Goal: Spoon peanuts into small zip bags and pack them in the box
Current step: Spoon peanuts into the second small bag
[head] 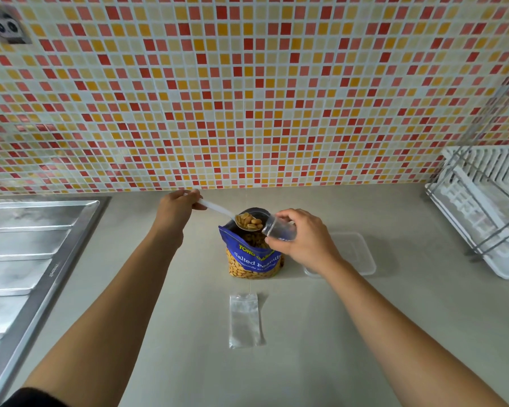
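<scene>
Above pouch [252, 261]: one spoon [249, 223], one zip bag [279, 230].

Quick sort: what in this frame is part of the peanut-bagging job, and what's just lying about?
Job:
- left hand holding spoon of peanuts
- right hand holding open zip bag
- peanut bag
- spare zip bag on the counter
- clear box

Lying about:
- sink drainboard
- dish rack
- wall socket

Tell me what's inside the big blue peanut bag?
Peanuts show at the open top of the peanut bag. The right hand and its small zip bag cover part of the opening; the wrapper hides how full it is.
</scene>
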